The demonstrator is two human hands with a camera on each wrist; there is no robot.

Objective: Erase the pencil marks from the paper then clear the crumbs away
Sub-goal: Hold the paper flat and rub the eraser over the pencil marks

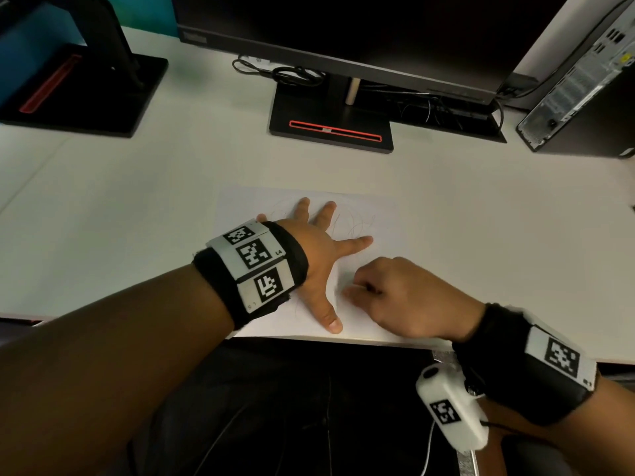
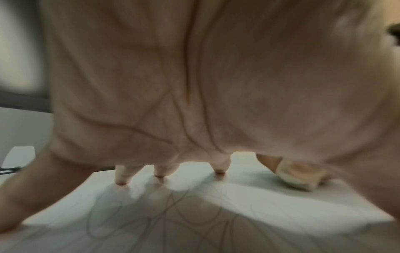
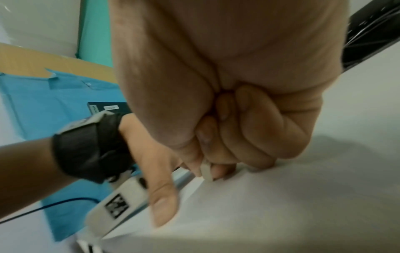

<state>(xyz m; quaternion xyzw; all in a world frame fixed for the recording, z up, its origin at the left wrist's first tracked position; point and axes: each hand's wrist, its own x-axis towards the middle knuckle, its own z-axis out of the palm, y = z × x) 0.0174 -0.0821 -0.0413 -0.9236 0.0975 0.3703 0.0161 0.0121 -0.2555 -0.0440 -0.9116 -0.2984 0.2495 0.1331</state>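
A white sheet of paper (image 1: 378,214) lies flat at the desk's front edge, with faint looping pencil marks (image 1: 357,225) on its far half. My left hand (image 1: 319,249) presses on the sheet with fingers spread and straight, its fingertips (image 2: 159,175) touching the paper (image 2: 194,214). Just right of it my right hand (image 1: 395,293) is curled and pinches a small white eraser (image 3: 206,171) against the paper's near part. The eraser (image 2: 296,176) also shows in the left wrist view, mostly hidden by fingers. In the head view it is hidden.
A black monitor stand (image 1: 330,121) with a red strip stands behind the paper, with cables (image 1: 288,72) beside it. A second stand (image 1: 86,84) is at the far left, and a computer tower (image 1: 591,87) at the far right. The desk edge (image 1: 343,340) runs just under my hands.
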